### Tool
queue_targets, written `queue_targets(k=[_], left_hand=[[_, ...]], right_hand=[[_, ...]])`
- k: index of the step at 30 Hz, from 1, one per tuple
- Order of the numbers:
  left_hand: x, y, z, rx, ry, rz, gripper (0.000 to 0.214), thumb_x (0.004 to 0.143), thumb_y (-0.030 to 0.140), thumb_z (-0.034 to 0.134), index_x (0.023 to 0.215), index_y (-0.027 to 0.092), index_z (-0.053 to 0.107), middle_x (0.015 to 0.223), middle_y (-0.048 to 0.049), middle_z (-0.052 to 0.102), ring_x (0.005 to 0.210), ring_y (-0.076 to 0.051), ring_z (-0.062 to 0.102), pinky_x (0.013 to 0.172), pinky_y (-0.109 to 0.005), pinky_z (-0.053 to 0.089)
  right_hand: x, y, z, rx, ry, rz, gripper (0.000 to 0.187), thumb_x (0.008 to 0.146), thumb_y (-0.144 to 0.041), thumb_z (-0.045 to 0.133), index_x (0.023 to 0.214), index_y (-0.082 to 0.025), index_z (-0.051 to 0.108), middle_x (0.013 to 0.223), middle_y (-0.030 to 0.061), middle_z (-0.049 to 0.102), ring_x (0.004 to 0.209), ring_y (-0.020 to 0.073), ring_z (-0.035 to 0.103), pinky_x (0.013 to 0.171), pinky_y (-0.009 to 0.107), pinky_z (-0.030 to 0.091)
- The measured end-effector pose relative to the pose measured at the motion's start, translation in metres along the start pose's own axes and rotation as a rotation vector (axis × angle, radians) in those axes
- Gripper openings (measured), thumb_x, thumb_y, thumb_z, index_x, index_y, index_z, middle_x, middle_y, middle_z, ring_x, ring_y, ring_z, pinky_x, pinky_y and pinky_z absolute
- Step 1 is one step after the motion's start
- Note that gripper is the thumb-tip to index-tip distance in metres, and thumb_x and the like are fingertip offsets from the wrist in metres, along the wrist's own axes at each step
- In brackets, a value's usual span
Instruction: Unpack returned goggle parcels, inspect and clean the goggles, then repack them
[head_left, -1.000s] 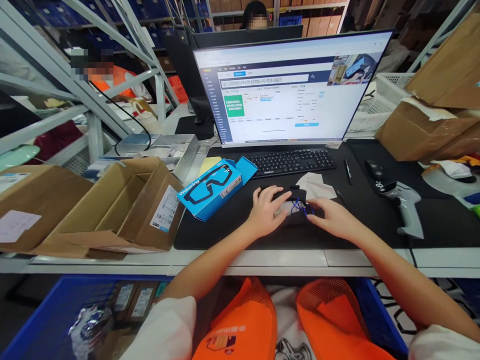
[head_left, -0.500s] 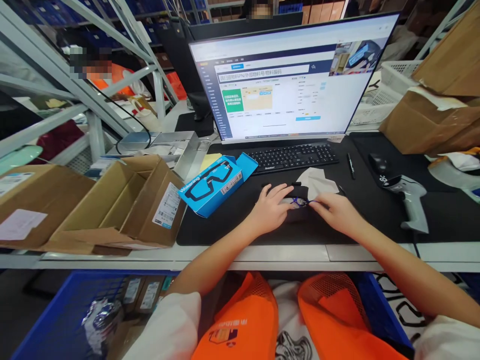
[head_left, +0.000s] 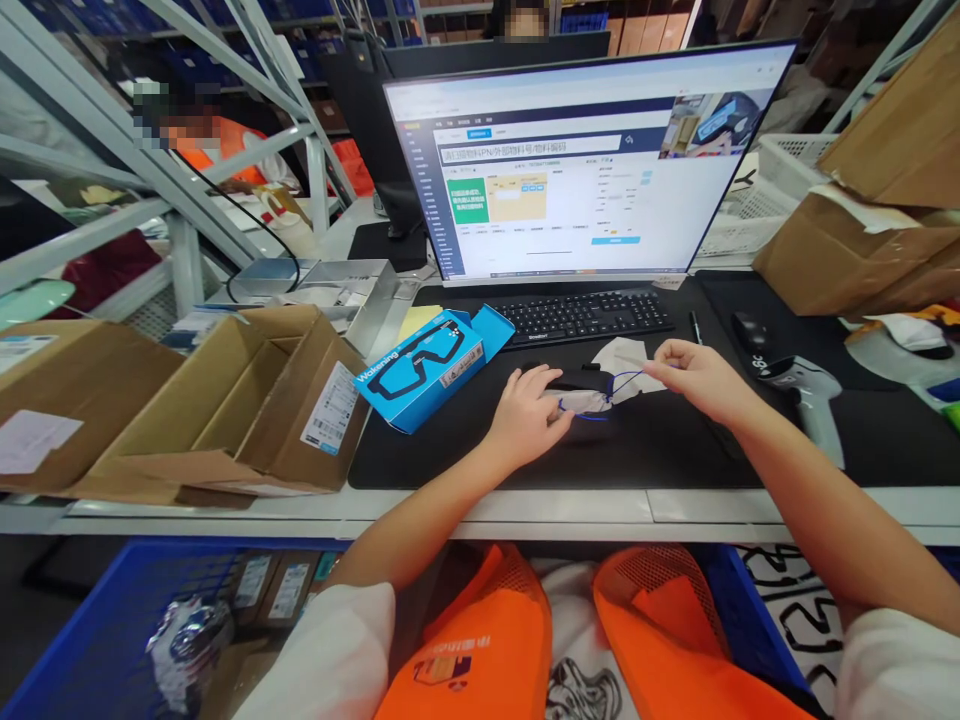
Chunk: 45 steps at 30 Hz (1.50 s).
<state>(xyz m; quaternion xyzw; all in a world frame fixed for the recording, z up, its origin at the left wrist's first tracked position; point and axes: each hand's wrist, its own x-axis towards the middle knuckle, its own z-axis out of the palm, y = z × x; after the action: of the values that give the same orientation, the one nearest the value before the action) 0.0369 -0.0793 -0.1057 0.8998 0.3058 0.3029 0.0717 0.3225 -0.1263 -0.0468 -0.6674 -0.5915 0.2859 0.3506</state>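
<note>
My left hand (head_left: 527, 412) presses down on a small dark pouch with a pale grey part (head_left: 587, 392) lying on the black desk mat (head_left: 637, 440). A thin blue cord (head_left: 622, 381) runs from the pouch up to my right hand (head_left: 694, 376), whose fingers pinch it, lifted to the right of the pouch. A white cloth or paper (head_left: 624, 355) lies just behind the pouch. An open blue box printed with goggles (head_left: 427, 365) sits to the left of my left hand.
A keyboard (head_left: 585, 315) and a lit monitor (head_left: 577, 165) stand behind. A grey barcode scanner (head_left: 806, 395), a mouse (head_left: 748, 330) and a pen (head_left: 694, 328) lie at right. Open cardboard boxes (head_left: 247, 400) are at left, more cartons (head_left: 862, 220) at right. Other people sit beyond the monitor and the rack.
My right hand has lifted away to the right, drawing the blue cord out from the pouch. My left hand stays on the pouch.
</note>
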Motion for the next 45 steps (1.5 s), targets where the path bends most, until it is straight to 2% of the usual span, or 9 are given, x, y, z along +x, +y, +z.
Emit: queue_targets(k=[4,7,12,15,22,29,36,39,45], left_hand=[[0.001,0.001,-0.002,-0.010,0.006,-0.045,0.009,0.093,0.022,0.059,0.087,0.019,0.065,0.139,-0.0110,0.066,0.137,-0.029,0.057,0.115,-0.056,0.043],[0.002,0.001,-0.001,-0.016,-0.026,-0.038,0.027,0.095,0.017,0.053,0.117,0.022,0.067,0.142,-0.0107,0.065,0.139,-0.029,0.055,0.117,-0.058,0.041],[0.003,-0.004,-0.003,-0.007,-0.045,0.001,0.022,0.096,0.018,0.053,0.103,0.020,0.073,0.144,-0.0138,0.061,0.139,-0.032,0.055,0.117,-0.061,0.041],[0.004,-0.014,-0.014,-0.054,-0.092,0.054,0.020,0.097,0.022,0.052,0.094,0.017,0.071,0.144,-0.0163,0.060,0.136,-0.030,0.057,0.120,-0.058,0.042],[0.006,-0.034,-0.033,-0.098,-0.185,0.101,0.025,0.098,0.027,0.053,0.085,0.016,0.072,0.149,-0.0172,0.055,0.143,-0.030,0.050,0.121,-0.052,0.043],[0.003,-0.029,-0.023,-0.263,-0.088,0.038,0.033,0.094,0.034,0.065,0.124,0.022,0.063,0.146,-0.0143,0.059,0.139,-0.027,0.055,0.118,-0.052,0.044],[0.002,-0.027,-0.015,-0.158,-0.152,0.056,0.026,0.101,0.033,0.053,0.098,0.022,0.075,0.148,-0.0104,0.059,0.144,-0.028,0.050,0.124,-0.060,0.031],[0.002,-0.024,-0.015,-0.143,-0.155,0.050,0.022,0.098,0.034,0.057,0.096,0.021,0.075,0.149,-0.0115,0.058,0.144,-0.029,0.049,0.124,-0.062,0.030],[0.004,-0.019,-0.016,-0.140,-0.248,0.073,0.014,0.093,0.027,0.060,0.097,0.024,0.073,0.152,-0.0087,0.054,0.151,-0.031,0.040,0.124,-0.068,0.021]], right_hand=[[-0.011,0.003,-0.017,-0.386,-0.213,0.008,0.044,0.073,-0.064,0.071,0.087,-0.023,0.073,0.071,0.0023,0.065,0.065,0.0203,0.058,0.062,0.031,0.039],[-0.024,0.006,-0.039,-0.512,-0.368,-0.008,0.048,0.084,-0.068,0.058,0.071,-0.023,0.070,0.070,0.0047,0.067,0.065,0.0219,0.059,0.062,0.033,0.040],[-0.036,-0.014,-0.060,-0.344,-0.147,-0.192,0.055,0.091,-0.073,0.053,0.078,-0.021,0.066,0.085,0.0064,0.068,0.080,0.0220,0.060,0.073,0.034,0.044],[-0.032,-0.038,-0.034,-0.241,-0.059,-0.224,0.052,0.095,-0.067,0.051,0.076,-0.020,0.062,0.074,0.0030,0.062,0.072,0.0188,0.055,0.067,0.031,0.039],[-0.002,-0.062,0.075,-0.270,-0.219,-0.347,0.026,0.098,-0.040,0.054,0.083,-0.021,0.065,0.074,0.0024,0.068,0.068,0.0172,0.059,0.063,0.028,0.037],[-0.002,-0.062,0.073,-0.166,-0.451,-0.426,0.029,0.100,-0.036,0.052,0.110,-0.022,0.075,0.111,0.0061,0.077,0.096,0.0235,0.071,0.085,0.034,0.052],[-0.026,-0.003,0.034,-0.207,-0.047,-0.419,0.022,0.089,-0.028,0.058,0.105,-0.020,0.072,0.092,0.0055,0.073,0.084,0.0222,0.068,0.080,0.036,0.053],[-0.035,0.026,0.042,-0.275,-0.107,-0.338,0.028,0.088,-0.031,0.063,0.112,-0.019,0.070,0.085,0.0046,0.070,0.077,0.0214,0.066,0.073,0.035,0.052],[-0.033,0.034,0.074,-0.267,0.080,-0.372,0.020,0.098,-0.032,0.051,0.088,-0.021,0.065,0.087,0.0079,0.070,0.081,0.0233,0.066,0.076,0.036,0.052]])
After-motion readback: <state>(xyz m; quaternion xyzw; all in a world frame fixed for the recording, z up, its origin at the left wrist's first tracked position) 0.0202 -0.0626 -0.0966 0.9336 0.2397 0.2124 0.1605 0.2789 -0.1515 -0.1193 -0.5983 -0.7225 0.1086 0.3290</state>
